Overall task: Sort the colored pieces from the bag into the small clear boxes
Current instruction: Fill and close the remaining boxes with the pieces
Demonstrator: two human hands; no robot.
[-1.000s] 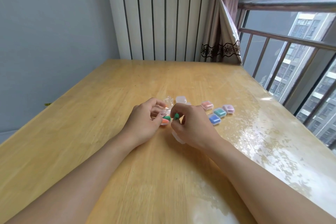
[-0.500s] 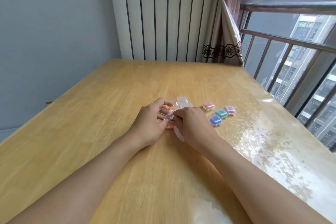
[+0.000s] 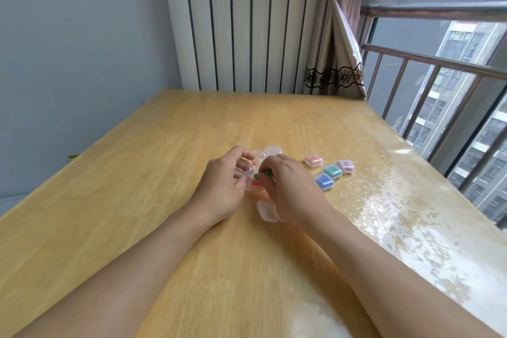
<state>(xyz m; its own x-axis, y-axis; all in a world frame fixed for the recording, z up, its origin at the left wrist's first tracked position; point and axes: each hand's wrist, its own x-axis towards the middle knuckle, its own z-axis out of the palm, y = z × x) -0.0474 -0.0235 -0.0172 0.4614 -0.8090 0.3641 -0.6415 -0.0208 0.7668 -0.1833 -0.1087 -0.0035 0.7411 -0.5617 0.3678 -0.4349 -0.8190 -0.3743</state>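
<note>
My left hand (image 3: pixel 222 186) holds the clear plastic bag (image 3: pixel 251 171) of colored pieces at the middle of the table. My right hand (image 3: pixel 288 184) meets it there and pinches a green piece (image 3: pixel 265 172) at the bag's mouth. An orange piece (image 3: pixel 255 182) shows through the bag below my fingers. An empty clear box (image 3: pixel 267 211) lies just under my right wrist. Another empty clear box (image 3: pixel 273 150) sits beyond my hands. To the right stand closed boxes: pink-orange (image 3: pixel 313 159), teal (image 3: pixel 332 171), blue (image 3: pixel 324 181) and purple (image 3: pixel 345 166).
The wooden table (image 3: pixel 164 228) has a glossy, glare-covered right side. A ribbed white wall panel (image 3: pixel 241 22) and a curtain (image 3: pixel 334 63) stand behind the far edge. A window with a metal railing (image 3: pixel 439 63) runs along the right.
My right hand, which had a green piece lifted beside the bag, went into the bag's mouth and now pinches a green piece there. My left hand stayed on the bag.
</note>
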